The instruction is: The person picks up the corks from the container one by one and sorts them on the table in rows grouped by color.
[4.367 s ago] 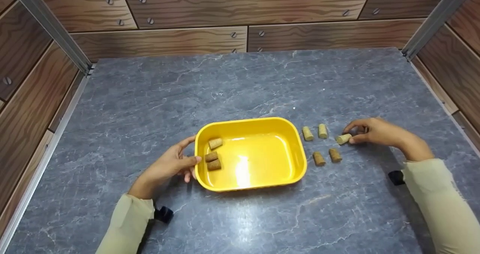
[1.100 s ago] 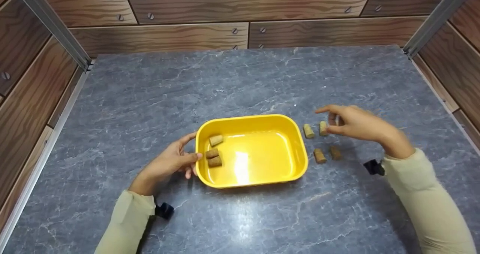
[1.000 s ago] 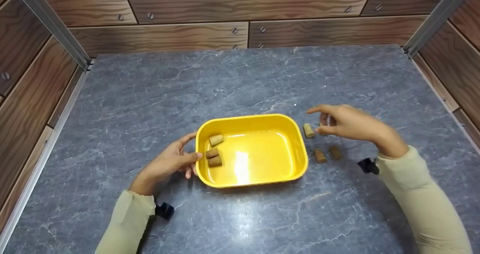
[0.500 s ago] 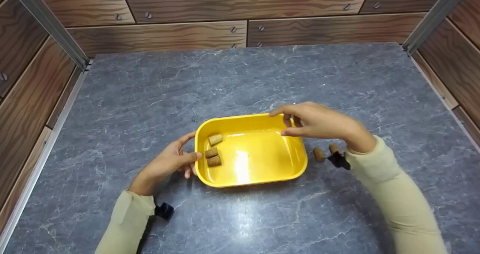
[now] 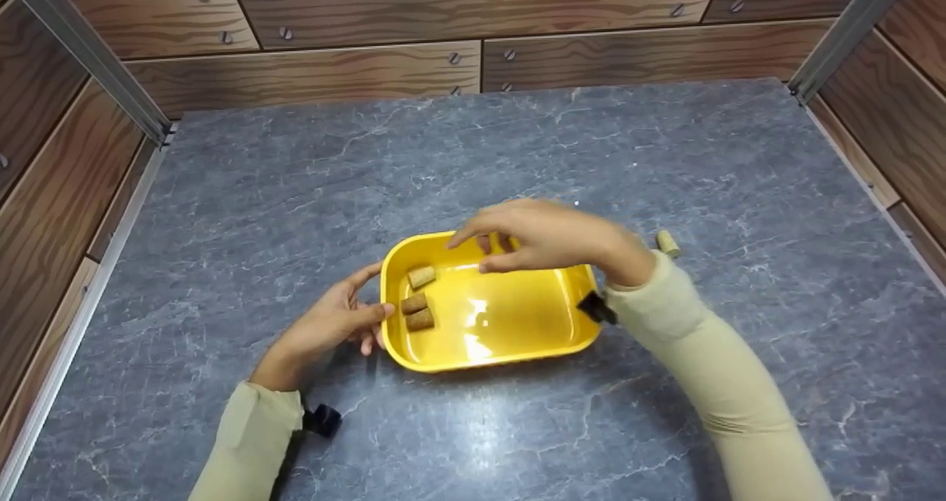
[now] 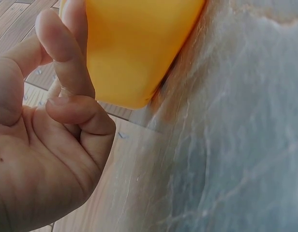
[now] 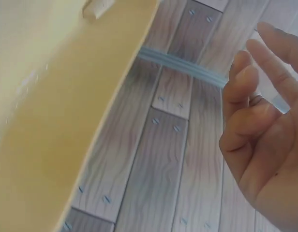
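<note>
On a grey marbled tabletop (image 5: 281,168), toward the near side and about midway across: one yellow tray (image 5: 525,312), oblong, rounded at the corners, upright. Contents of tray: three corks, all at its left end; one pale cork (image 5: 422,277), lying farthest; one brown cork (image 5: 414,304), next nearer; one darker brown cork (image 5: 420,320), nearest, side by side with the former and touching it or almost so. Outside, to the right of the tray and well apart from it: one more pale cork (image 5: 667,244), beyond the right sleeve (image 5: 680,324). Left hand (image 5: 332,316): at the tray's left end, gripping the rim, thumb over the edge, other fingers against or below the outer wall. Right hand (image 5: 554,235): above the far part of the tray, thumb and forefinger parted, remaining fingers loosely bent, no cork seen in its grasp. State of work, as judged from the present layout: part-way, the corks divided between tray and tabletop, three inside and at least one outside; further corks behind the right forearm cannot be ruled out, so the full count is uncertain. Surround: wood-print panels (image 5: 340,6) at far side, left and right.
</note>
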The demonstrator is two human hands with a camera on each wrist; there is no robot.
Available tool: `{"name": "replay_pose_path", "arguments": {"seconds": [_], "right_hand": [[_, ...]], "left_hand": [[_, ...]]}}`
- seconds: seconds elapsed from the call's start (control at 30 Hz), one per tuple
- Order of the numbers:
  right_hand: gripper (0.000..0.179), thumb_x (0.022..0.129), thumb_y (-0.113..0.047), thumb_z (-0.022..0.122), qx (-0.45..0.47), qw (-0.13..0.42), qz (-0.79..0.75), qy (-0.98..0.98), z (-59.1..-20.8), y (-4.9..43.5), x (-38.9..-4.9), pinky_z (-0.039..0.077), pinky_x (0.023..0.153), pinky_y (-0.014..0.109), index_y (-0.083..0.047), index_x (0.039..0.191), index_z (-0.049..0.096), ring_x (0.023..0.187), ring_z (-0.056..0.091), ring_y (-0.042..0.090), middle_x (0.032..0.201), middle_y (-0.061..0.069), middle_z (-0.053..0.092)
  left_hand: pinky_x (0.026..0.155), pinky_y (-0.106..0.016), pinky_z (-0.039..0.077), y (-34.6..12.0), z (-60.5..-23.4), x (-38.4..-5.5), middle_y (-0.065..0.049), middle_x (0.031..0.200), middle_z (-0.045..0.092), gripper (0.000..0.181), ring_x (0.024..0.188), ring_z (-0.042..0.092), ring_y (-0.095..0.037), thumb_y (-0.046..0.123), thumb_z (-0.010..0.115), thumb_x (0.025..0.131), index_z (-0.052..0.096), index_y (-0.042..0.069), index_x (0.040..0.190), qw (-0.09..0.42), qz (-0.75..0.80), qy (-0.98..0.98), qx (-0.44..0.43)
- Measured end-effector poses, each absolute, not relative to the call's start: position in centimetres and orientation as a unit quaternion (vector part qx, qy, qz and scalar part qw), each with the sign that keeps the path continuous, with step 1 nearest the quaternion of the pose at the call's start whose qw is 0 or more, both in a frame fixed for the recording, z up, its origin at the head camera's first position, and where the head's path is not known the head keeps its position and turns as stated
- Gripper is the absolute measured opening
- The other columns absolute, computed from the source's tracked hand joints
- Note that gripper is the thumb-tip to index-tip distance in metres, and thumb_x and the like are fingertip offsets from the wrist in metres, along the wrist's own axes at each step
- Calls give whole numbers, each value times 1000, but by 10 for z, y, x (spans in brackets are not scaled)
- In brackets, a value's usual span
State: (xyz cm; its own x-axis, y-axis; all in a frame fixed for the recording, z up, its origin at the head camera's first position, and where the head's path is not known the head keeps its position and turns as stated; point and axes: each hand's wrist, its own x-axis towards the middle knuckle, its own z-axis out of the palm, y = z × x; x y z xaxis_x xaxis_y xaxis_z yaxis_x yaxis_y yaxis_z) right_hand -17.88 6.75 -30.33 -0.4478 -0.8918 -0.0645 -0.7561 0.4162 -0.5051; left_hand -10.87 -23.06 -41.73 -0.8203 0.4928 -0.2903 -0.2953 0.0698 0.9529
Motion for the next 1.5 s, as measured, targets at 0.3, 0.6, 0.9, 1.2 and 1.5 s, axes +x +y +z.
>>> {"name": "replay_pose_path", "arguments": {"seconds": [0.3,0.6,0.9,1.2,1.5], "right_hand": [[43,91,-18,64,-530,226,-156,802,-333,24,-180,51,71,26,-23,134,57,83,57,14,118,4,62],[47,89,-17,66,-530,240,-71,810,-355,2,-180,44,67,27,-34,133,57,82,50,14,117,2,58],[50,87,-16,66,-533,228,-14,815,-367,-4,-180,41,62,24,-40,130,59,82,47,13,111,0,56],[50,87,-14,66,-543,223,10,810,-368,-13,-178,39,59,23,-41,129,60,82,47,13,110,-2,58],[42,90,-18,67,-562,210,15,800,-369,-17,-178,42,58,24,-41,124,63,81,49,12,110,-3,61]], "left_hand": [[47,-21,51,-229,-417,-107,-1,64,69,76,46,59,-9,10,56,96,6,8,154,296,674,673,72],[48,-21,51,-230,-418,-107,-2,62,68,77,46,59,-9,13,57,97,6,10,155,299,677,670,62],[48,-21,51,-229,-416,-108,-1,63,69,79,47,59,-9,13,58,96,6,9,155,296,680,667,69],[48,-21,52,-230,-414,-107,-2,64,69,79,47,60,-9,13,58,96,6,9,155,296,682,666,68],[48,-21,52,-230,-416,-108,-3,64,69,82,47,60,-9,15,61,95,5,10,155,295,682,665,70]]}}
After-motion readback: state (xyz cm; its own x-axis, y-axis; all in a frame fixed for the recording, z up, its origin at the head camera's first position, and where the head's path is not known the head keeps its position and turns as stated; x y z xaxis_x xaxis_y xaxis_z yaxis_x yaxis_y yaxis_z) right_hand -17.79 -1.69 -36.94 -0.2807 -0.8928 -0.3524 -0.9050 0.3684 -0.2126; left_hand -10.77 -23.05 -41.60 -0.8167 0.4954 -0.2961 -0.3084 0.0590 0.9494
